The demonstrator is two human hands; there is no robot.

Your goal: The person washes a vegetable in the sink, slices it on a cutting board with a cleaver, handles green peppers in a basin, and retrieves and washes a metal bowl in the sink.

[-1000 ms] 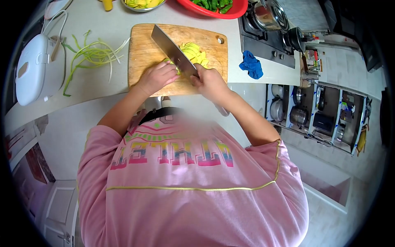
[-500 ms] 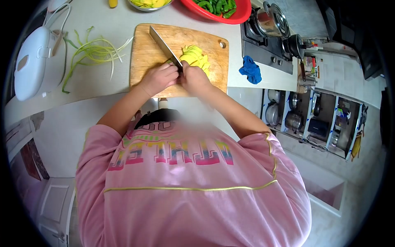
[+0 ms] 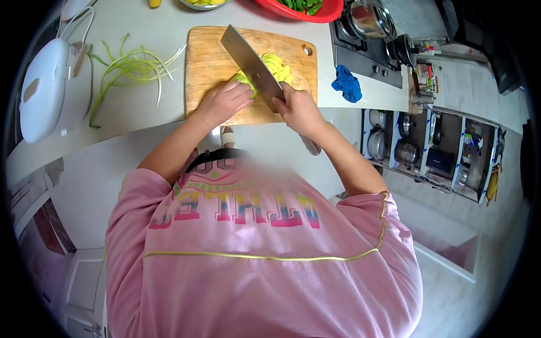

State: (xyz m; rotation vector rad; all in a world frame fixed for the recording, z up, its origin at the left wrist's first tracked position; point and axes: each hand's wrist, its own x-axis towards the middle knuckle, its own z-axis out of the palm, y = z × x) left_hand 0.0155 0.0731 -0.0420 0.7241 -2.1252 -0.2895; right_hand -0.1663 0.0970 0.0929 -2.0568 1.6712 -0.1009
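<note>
A cleaver (image 3: 253,65) is in my right hand (image 3: 298,110), gripped by its handle. Its broad blade slants up and left over the wooden cutting board (image 3: 208,56), its flat side showing. My left hand (image 3: 227,103) rests on the board's left half, fingers curled over yellow-green vegetable pieces (image 3: 242,77), which the fingers partly hide. Thin yellow slices (image 3: 277,66), perhaps squash, lie in a pile to the right of the blade, partly covered by it.
Long green peelings (image 3: 132,67) lie left of the board, near a white appliance (image 3: 48,90). A red basin (image 3: 304,14) of green peppers and a bowl (image 3: 205,5) of yellow slices stand behind. A blue cloth (image 3: 347,84) lies beside the stove (image 3: 366,59).
My right hand has moved right and tilted the cleaver away from my left hand, showing more of the blade. My left hand is still at the pieces. The view has shifted slightly.
</note>
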